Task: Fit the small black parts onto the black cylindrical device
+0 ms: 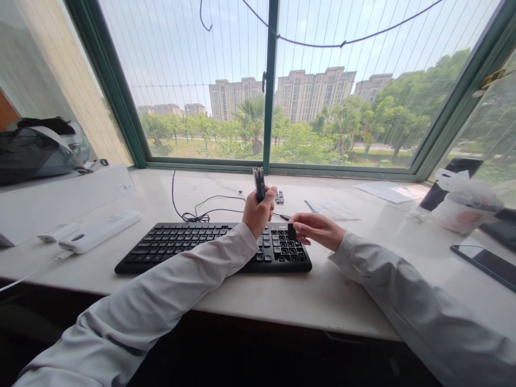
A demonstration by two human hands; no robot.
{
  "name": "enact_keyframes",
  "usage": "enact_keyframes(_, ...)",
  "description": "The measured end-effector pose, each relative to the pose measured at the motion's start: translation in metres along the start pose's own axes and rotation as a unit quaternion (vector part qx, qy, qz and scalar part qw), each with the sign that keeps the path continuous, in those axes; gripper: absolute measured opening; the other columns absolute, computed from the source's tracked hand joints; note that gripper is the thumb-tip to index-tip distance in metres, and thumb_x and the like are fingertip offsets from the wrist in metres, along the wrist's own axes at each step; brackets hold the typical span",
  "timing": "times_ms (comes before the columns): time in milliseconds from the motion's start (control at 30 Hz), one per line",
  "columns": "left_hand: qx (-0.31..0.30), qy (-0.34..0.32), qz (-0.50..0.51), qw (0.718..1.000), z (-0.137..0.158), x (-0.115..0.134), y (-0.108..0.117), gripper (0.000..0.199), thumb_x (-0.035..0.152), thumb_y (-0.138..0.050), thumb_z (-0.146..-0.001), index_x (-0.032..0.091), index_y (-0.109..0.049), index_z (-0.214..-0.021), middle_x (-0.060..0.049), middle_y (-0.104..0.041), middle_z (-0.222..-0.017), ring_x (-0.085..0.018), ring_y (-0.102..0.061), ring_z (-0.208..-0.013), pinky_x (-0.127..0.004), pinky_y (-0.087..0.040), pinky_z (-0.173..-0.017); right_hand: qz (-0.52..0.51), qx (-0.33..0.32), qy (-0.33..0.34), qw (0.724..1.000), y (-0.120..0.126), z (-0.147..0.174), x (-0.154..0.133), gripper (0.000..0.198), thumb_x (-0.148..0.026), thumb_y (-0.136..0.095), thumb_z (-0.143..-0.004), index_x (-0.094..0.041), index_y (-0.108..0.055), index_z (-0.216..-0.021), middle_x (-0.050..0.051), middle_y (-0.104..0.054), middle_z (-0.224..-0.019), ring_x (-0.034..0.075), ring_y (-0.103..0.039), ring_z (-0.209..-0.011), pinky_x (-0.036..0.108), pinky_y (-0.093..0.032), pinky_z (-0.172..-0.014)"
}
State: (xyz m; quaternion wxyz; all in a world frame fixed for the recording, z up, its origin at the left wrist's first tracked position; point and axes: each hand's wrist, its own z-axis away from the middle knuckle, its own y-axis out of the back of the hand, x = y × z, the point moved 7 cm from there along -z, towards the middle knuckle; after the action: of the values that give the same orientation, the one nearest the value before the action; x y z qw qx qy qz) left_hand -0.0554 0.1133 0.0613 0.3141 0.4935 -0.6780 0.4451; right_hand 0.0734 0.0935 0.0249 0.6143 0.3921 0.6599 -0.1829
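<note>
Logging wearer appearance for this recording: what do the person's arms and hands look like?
A long, plain light-grey fabric left sleeve and matching right sleeve reach the wrists, both creased. The left hand and right hand are bare, without gloves.

You have a glossy white counter (338,303) running beneath the window, its front edge toward you. Directly on it, in front of you, lies a long black plastic keyboard (173,250), with a thin black cable (195,217) bunched behind it. Farther back sits a small group of dark keycaps (280,197), and right of them a slim blue stick (310,206). To your left rest a long white plastic case (100,231) and a large white box (97,194); to your right, white paper sheets (389,190) and a flat black phone (487,264).
</note>
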Motion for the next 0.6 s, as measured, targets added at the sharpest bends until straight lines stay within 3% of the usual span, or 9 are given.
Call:
enact_keyframes(233,-0.076,-0.009,-0.123,0.989,-0.004,-0.004,-0.002,0.032,0.045,-0.062,-0.075,0.017,-0.049,-0.069,0.009,-0.037,-0.045,-0.003,-0.030,-0.035,-0.018,-0.023,-0.036,-0.161,0.115,0.003,0.980,0.023,-0.007,0.011,0.036,-0.040,-0.075,-0.069,-0.016,-0.056,-0.088,0.003,-0.067,-0.071,0.012,-0.062,-0.062,0.024,-0.045,-0.056)
enact_keyframes(400,-0.131,-0.044,-0.209,0.968,0.001,-0.003,-0.009,0.032,0.047,-0.059,-0.078,0.015,-0.060,-0.075,0.004,-0.050,-0.050,-0.006,-0.043,-0.044,-0.019,-0.036,-0.046,-0.156,0.145,0.014,0.977,0.031,-0.006,0.012,0.034,-0.038,-0.076,-0.067,-0.016,-0.059,-0.086,0.003,-0.070,-0.074,0.013,-0.065,-0.067,0.025,-0.047,-0.061)
enact_keyframes(600,-0.165,-0.117,-0.291,0.935,0.003,0.001,-0.014,0.028,0.042,-0.066,-0.075,0.015,-0.069,-0.082,-0.005,-0.069,-0.074,-0.015,-0.064,-0.069,-0.025,-0.049,-0.066,-0.154,0.187,0.006,0.970,0.039,-0.008,0.021,0.037,-0.039,-0.078,-0.064,-0.015,-0.058,-0.083,0.004,-0.072,-0.076,0.014,-0.067,-0.072,0.025,-0.048,-0.066)
